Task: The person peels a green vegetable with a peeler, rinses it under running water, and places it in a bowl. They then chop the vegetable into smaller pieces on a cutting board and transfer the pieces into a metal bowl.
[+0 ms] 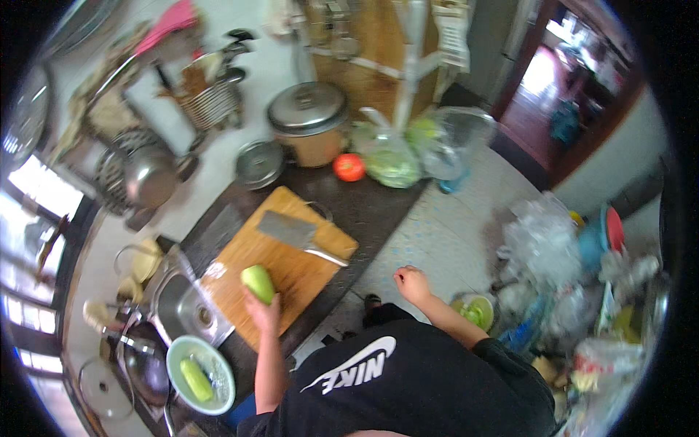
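Note:
My left hand (265, 314) grips a pale green peeled gourd or squash (258, 283) over the near left part of a wooden cutting board (240, 300). Farther up the board lies a cleaver (286, 228), its broad blade to the left and its metal handle reaching the right edge. Off to the right of the counter, above the floor, my right hand (413, 285) is curled with nothing visible in it. A second pale green gourd (195, 379) rests in a light green bowl (173, 368) with some liquid, left of my left forearm.
A steel sink (175, 306) borders the board's left side. Behind the board stand a lidded pot (311, 139), a smaller lidded container (260, 165), a tomato (349, 167) and bagged greens (390, 164). A bin with green scraps (476, 312) and plastic bags (538, 235) occupy the right floor.

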{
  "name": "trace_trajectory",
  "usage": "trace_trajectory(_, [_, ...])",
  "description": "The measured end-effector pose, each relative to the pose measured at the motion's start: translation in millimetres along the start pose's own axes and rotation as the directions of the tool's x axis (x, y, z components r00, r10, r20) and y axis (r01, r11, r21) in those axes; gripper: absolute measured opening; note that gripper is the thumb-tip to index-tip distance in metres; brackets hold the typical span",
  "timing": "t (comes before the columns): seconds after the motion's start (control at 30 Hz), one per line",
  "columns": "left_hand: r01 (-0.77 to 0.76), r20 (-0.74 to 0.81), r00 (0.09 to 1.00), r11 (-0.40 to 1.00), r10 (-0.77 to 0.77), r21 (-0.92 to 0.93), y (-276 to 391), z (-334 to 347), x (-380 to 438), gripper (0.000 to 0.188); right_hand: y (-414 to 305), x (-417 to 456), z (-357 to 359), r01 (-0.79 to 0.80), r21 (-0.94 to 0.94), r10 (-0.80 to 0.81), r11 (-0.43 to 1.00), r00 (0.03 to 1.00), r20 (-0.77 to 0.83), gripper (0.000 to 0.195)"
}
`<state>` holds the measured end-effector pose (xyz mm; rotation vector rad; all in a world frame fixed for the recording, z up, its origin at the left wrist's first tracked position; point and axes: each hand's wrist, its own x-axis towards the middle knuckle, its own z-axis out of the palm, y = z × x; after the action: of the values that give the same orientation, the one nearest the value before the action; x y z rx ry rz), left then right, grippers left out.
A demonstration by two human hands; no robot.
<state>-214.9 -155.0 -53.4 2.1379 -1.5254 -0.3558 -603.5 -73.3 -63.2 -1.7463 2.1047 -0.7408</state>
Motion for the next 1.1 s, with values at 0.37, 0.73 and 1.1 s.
trace_trajectory(0.37, [-0.055, -0.378, 0.922, 0.995, 0.084, 0.085, 80, 18, -8, 0.06, 173, -33, -97, -0.597, 0.07, 0.592, 0.8, 0.802, 0.08, 0.031])
trace_trajectory(0.73, [-0.599, -0.466, 0.797, 0.608, 0.385, -0.521, 455, 62, -52, 0.043, 300, 185, -310, -0.166, 0.219, 0.222, 0.961, 0.939, -0.264, 0.019])
trace_trajectory(1.1, [-0.891, -0.73, 0.45, 0.309, 0.514, -0.332, 572, 130, -38, 0.047, 258, 526, -437, 0.088, 0.703, -0.038, 0.706, 0.996, -0.086, 0.047])
